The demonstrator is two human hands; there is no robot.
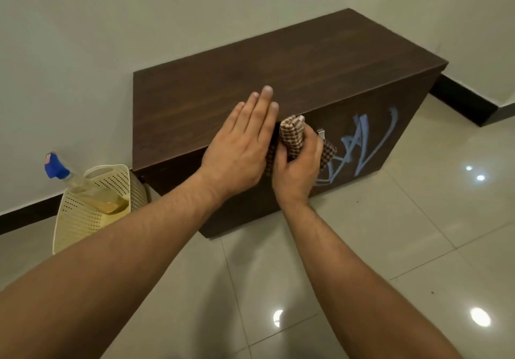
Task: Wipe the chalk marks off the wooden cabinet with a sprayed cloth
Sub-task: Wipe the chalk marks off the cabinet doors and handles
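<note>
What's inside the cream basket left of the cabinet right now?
The basket holds a spray bottle, leaning, its blue nozzle sticking up past the rim and yellowish liquid low in it. The bottle's base and anything beneath it are hidden by the perforated wall.

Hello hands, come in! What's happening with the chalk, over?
Left hand flat on cabinet top. Right hand gripping checked cloth against the front. Blue chalk marks still there. Nothing blocking.

Cream perforated basket (75,219) on the glossy tiled floor (390,247), against the pale wall (83,38). Black skirting (25,216) lines the wall's base; bright light reflections dot the tiles at right.
</note>
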